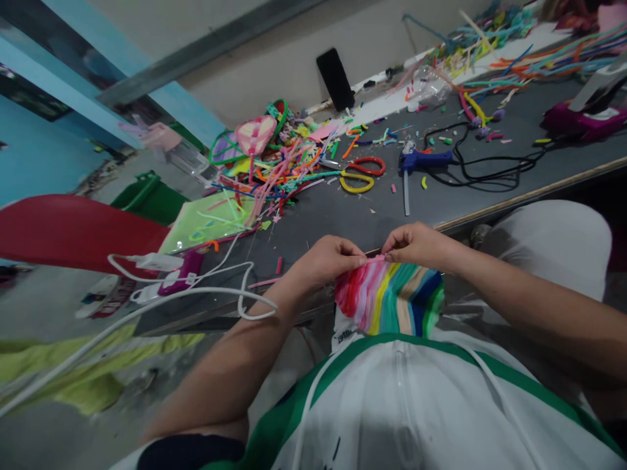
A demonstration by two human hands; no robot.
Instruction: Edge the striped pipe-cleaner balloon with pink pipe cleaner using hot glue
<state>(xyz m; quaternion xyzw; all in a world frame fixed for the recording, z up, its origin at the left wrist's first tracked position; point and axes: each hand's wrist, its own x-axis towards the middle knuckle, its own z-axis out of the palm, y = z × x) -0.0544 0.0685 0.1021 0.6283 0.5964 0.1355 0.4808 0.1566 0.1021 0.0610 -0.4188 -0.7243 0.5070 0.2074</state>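
Observation:
Over my lap, at the table's front edge, hangs a striped rainbow piece (386, 299), seemingly made of pipe cleaners side by side, running from red through yellow and teal to dark blue and green. A pink pipe cleaner (376, 258) lies along its upper edge. My left hand (330, 260) pinches this pink strip at its left part between thumb and index finger. Close beside it, my right hand (416, 247) is closed in a similar pinch on the strip's right part. The fingertips partly hide the strip's ends.
On the dark table (323, 222) lie scissors (360, 175) with red and yellow handles, a blue glue gun (426, 158) with its black cord, and a heap of pipe cleaners (289, 163). A phone (336, 79) leans at the back. A white cable (196, 292) crosses near my left arm.

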